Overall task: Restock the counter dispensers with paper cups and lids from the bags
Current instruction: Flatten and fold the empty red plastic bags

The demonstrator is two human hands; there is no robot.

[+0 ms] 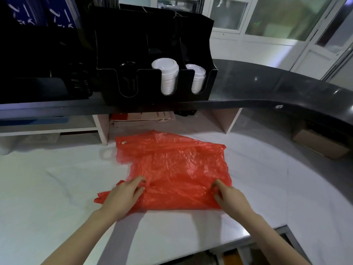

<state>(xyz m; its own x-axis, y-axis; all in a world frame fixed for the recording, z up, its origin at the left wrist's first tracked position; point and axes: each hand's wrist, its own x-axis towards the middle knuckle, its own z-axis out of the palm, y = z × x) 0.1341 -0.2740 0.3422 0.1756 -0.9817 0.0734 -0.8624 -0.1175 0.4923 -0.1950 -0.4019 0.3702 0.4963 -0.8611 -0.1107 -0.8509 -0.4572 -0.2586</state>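
A flattened red plastic bag (pixel 172 169) is being pinched at its near edge by the left hand (pixel 122 196) and the right hand (pixel 231 197), fingers curled, on the white tabletop (pixel 57 188) below the black dispenser (pixel 152 54).

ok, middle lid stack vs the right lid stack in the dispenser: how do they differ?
The middle lid stack rises above its slot's front wall; the right lid stack sits lower and looks shorter. The middle one shows more of its side, while the right one is partly hidden by the divider. Both are white and upright in the black dispenser.
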